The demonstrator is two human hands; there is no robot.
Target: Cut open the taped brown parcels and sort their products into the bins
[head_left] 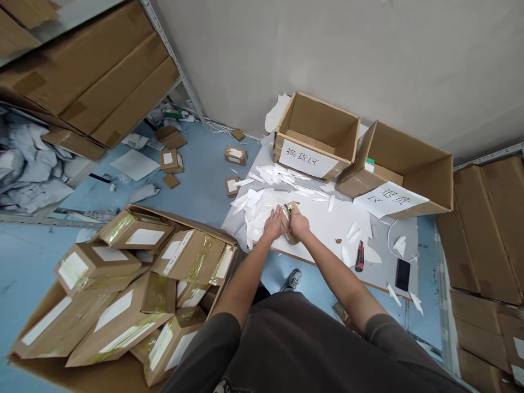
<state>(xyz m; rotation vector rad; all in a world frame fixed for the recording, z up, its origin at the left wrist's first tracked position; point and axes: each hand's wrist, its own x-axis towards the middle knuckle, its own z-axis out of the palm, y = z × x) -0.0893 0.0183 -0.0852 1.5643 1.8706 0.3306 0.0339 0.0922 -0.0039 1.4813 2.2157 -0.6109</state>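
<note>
A small brown cardboard box [293, 239] is on the white tabletop, close to the front edge and between my hands. My left hand [275, 222] lies along its left side, fingers curved against it. My right hand [299, 224] is closed at the box's right side; its fingertips are partly hidden. Shiny yellowish tape [289, 208] shows on the box between my hands. Right of my hands, a red and black utility knife [359, 256] lies on the table.
Two open cartons with paper signs, the left one [317, 134] and the right one [403, 164], stand at the back. Scraps of white paper [278, 174] and a phone [403, 274] are on the table. A large carton [45, 376] of taped boxes stands at left.
</note>
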